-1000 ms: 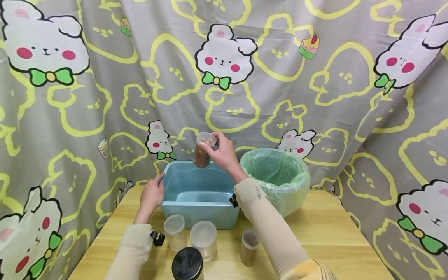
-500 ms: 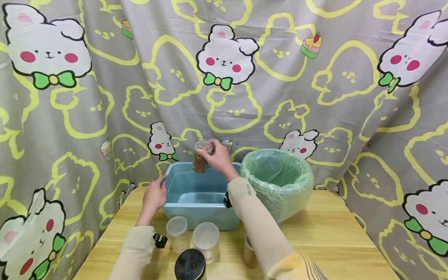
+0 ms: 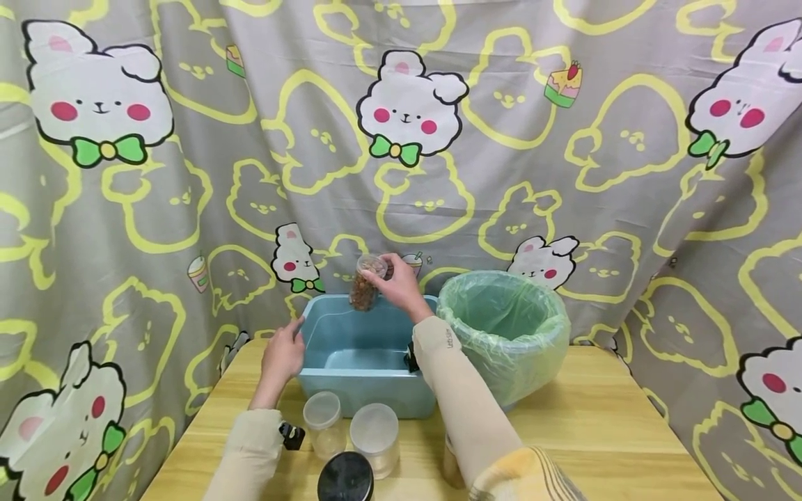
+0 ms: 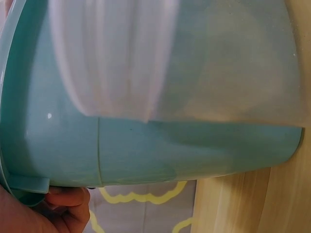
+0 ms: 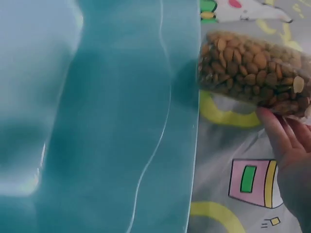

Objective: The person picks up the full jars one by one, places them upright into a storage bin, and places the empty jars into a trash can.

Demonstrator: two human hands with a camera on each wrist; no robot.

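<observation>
My right hand (image 3: 401, 284) grips a clear plastic jar of almonds (image 3: 365, 291) near its top, holding it above the back rim of a blue tub (image 3: 370, 398). In the right wrist view, brown almonds (image 5: 248, 67) fill the jar, and the fingers of the hand (image 5: 294, 160) lie against its side. My left hand (image 3: 283, 353) holds the tub at its left rim. The left wrist view shows curled fingers (image 4: 72, 201) tucked under that rim. The visible inside of the tub holds no almonds.
Two clear jars with frosted lids (image 3: 322, 410) and a black-lidded jar (image 3: 346, 479) stand in front of the tub. Another jar (image 3: 452, 465) is mostly behind the right sleeve. A bin with a green liner (image 3: 532, 362) stands right of the tub on the wooden table (image 3: 595, 417).
The jar of almonds has come down slightly and a little left against the tub. The right forearm has shifted left and now covers most of the small jar. The left hand keeps its place.
</observation>
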